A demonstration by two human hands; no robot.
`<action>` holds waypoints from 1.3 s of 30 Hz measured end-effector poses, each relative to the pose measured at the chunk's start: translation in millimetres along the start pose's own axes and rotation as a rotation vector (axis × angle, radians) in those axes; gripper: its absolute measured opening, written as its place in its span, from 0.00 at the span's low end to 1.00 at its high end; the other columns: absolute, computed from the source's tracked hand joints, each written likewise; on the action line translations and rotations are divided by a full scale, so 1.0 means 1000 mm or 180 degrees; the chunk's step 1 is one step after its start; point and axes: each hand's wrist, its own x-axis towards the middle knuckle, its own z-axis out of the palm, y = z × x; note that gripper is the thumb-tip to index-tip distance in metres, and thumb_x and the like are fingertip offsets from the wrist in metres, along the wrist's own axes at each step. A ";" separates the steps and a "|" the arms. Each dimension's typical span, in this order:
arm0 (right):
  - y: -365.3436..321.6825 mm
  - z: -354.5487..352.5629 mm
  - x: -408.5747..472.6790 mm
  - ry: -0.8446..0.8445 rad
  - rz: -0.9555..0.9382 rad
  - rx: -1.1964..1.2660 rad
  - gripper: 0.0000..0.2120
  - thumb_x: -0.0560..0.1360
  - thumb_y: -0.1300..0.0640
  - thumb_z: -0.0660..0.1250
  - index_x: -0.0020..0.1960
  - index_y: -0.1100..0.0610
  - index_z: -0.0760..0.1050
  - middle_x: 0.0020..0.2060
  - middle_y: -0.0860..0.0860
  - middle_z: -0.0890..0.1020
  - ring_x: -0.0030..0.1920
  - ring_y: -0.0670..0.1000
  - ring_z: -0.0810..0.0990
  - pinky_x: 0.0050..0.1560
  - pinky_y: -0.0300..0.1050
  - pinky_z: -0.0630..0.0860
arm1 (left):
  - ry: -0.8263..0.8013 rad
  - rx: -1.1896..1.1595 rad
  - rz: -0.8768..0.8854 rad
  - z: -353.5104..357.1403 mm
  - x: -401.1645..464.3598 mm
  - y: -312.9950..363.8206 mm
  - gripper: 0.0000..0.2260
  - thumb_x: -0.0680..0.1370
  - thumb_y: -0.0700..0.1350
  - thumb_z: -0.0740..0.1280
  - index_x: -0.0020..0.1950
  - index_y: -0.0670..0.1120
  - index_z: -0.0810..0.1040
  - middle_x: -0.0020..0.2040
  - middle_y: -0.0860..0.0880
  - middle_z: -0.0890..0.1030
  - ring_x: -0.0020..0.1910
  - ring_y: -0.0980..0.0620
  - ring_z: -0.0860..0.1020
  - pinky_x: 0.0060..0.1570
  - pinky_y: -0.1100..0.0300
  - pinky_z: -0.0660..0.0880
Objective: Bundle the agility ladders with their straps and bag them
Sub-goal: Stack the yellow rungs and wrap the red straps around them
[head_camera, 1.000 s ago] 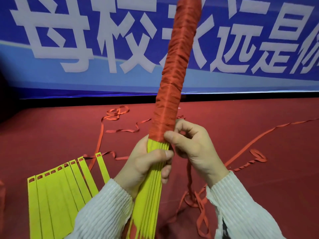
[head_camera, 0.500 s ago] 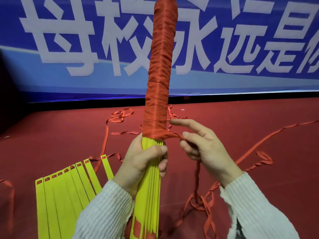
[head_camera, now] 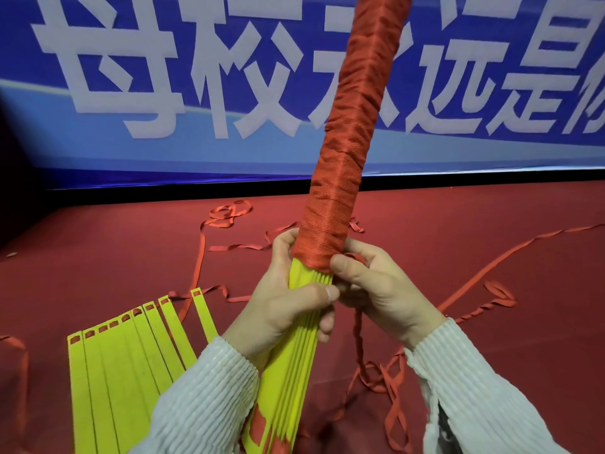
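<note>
Ladder bundle (head_camera: 304, 329) upright within left grip (head_camera: 288, 303)

Left hand (head_camera: 288, 303) curled in a fist-grip, thumb across front; right hand (head_camera: 383, 290) pinching beside it, touching.

The wrapped bundle (head_camera: 347, 152) runs off the top edge.
</note>
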 end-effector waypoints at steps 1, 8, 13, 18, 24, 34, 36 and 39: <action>-0.002 -0.001 0.000 0.0151 -0.0055 -0.0088 0.10 0.75 0.55 0.69 0.55 0.57 0.81 0.26 0.42 0.73 0.24 0.40 0.66 0.25 0.33 0.60 | 0.0151 0.0134 0.0051 -0.002 0.004 -0.001 0.33 0.63 0.44 0.76 0.63 0.49 0.62 0.35 0.45 0.80 0.26 0.46 0.77 0.28 0.54 0.78; 0.001 -0.007 0.007 0.1014 -0.0326 -0.0783 0.03 0.79 0.64 0.69 0.51 0.60 0.82 0.25 0.41 0.77 0.24 0.38 0.72 0.29 0.28 0.67 | 0.0445 0.1573 0.0180 -0.003 0.005 -0.030 0.22 0.77 0.37 0.74 0.65 0.55 0.74 0.39 0.51 0.78 0.36 0.53 0.76 0.37 0.54 0.79; -0.002 -0.027 0.005 0.1054 -0.0205 -0.0933 0.17 0.76 0.69 0.71 0.63 0.56 0.82 0.41 0.45 0.82 0.30 0.45 0.68 0.30 0.37 0.65 | 0.0904 0.1657 0.0241 -0.019 0.010 -0.025 0.18 0.77 0.32 0.70 0.59 0.52 0.76 0.37 0.50 0.77 0.32 0.51 0.73 0.33 0.54 0.74; -0.011 -0.036 0.002 0.0876 -0.0093 -0.0023 0.18 0.81 0.66 0.64 0.70 0.55 0.76 0.36 0.53 0.82 0.32 0.47 0.76 0.31 0.37 0.70 | 0.1018 0.1777 0.0472 -0.030 0.015 -0.018 0.20 0.77 0.31 0.71 0.64 0.49 0.75 0.36 0.52 0.77 0.31 0.53 0.73 0.31 0.57 0.74; -0.010 -0.024 0.003 0.0507 0.0392 0.0552 0.12 0.78 0.57 0.66 0.58 0.55 0.83 0.28 0.46 0.59 0.28 0.44 0.53 0.27 0.37 0.52 | 0.1100 0.2037 0.0644 -0.028 0.013 -0.021 0.26 0.77 0.34 0.73 0.71 0.51 0.71 0.39 0.53 0.78 0.34 0.56 0.75 0.36 0.58 0.74; -0.007 -0.017 -0.001 0.0318 0.0767 0.0822 0.11 0.78 0.62 0.64 0.53 0.59 0.84 0.43 0.53 0.82 0.34 0.46 0.73 0.31 0.37 0.67 | 0.1091 0.2327 0.0794 -0.025 0.011 -0.020 0.25 0.77 0.37 0.74 0.70 0.51 0.71 0.41 0.49 0.78 0.36 0.51 0.75 0.38 0.50 0.77; -0.004 -0.011 0.002 0.0458 0.0726 0.0778 0.16 0.78 0.72 0.60 0.57 0.60 0.80 0.39 0.51 0.80 0.32 0.46 0.70 0.27 0.36 0.65 | 0.1115 0.2369 0.0785 -0.025 0.011 -0.021 0.26 0.77 0.38 0.74 0.71 0.53 0.70 0.42 0.51 0.79 0.36 0.51 0.76 0.39 0.49 0.77; -0.008 -0.007 0.005 0.0728 0.0409 0.0260 0.20 0.76 0.76 0.53 0.45 0.56 0.77 0.31 0.48 0.75 0.26 0.44 0.60 0.23 0.35 0.56 | 0.1142 0.2480 0.0760 -0.024 0.011 -0.021 0.28 0.76 0.40 0.74 0.72 0.56 0.69 0.42 0.55 0.79 0.38 0.52 0.77 0.42 0.51 0.77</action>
